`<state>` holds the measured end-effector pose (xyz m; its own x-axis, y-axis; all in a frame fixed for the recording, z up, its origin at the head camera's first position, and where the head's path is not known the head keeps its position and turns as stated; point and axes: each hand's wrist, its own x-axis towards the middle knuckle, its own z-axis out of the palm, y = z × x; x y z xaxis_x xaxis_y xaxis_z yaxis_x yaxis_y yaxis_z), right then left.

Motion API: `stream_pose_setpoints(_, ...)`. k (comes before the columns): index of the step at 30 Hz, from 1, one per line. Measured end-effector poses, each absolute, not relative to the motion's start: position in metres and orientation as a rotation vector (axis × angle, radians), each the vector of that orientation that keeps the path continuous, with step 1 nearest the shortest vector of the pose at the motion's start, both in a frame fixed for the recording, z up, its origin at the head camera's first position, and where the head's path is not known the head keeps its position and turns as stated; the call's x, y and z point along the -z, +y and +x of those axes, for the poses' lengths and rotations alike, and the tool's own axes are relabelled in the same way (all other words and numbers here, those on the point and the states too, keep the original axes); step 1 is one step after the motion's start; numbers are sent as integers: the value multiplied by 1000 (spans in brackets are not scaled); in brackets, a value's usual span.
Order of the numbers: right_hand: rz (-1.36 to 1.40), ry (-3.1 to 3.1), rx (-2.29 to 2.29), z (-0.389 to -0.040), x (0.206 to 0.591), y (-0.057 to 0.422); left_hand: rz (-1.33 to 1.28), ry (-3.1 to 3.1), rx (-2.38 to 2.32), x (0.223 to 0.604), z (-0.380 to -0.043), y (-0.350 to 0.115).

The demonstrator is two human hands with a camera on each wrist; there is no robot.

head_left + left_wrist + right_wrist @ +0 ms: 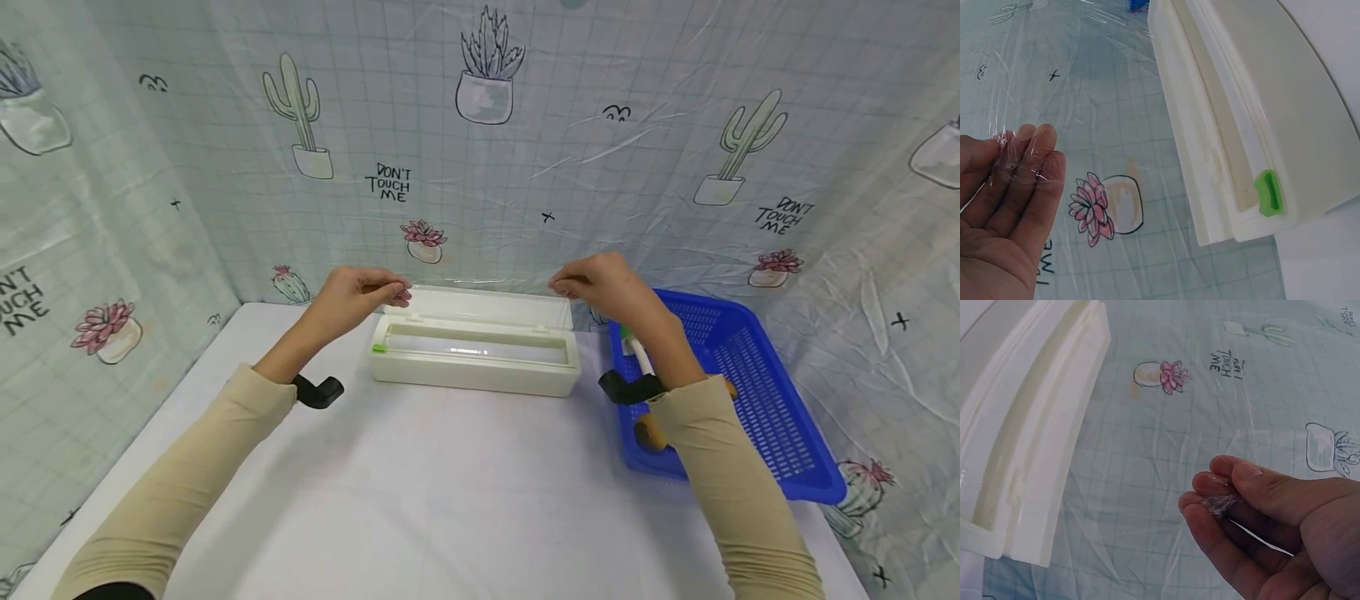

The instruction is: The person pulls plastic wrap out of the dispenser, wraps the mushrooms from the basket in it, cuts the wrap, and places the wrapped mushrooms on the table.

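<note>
Clear cling film (1219, 505) stretches between both hands, its edges crumpled at the fingertips. My left hand (352, 296) pinches one side between thumb and fingers, above the left end of a white cling film dispenser (472, 377). At the other side my right hand (611, 287) pinches the film, over the dispenser's right end. The dispenser's see-through lid (487, 308) is raised at the back, and a long slot runs along its top. A green slide cutter (1268, 192) sits at the left end of that slot.
On the right stands a blue plastic basket (813, 487), partly under my right forearm. Inside it are a white-handled thing (639, 354) and a yellow-brown item (649, 433). A patterned curtain (480, 192) hangs right behind the white-covered table (450, 492).
</note>
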<state>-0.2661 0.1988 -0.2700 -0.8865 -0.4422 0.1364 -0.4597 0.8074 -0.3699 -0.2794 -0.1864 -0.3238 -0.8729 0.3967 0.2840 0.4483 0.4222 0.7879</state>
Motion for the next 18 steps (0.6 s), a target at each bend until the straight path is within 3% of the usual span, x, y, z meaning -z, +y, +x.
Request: stream_pose_setpoints(18,763,-2881,-583,-261,259,205,-819,-2584,1364,314,-276,-177)
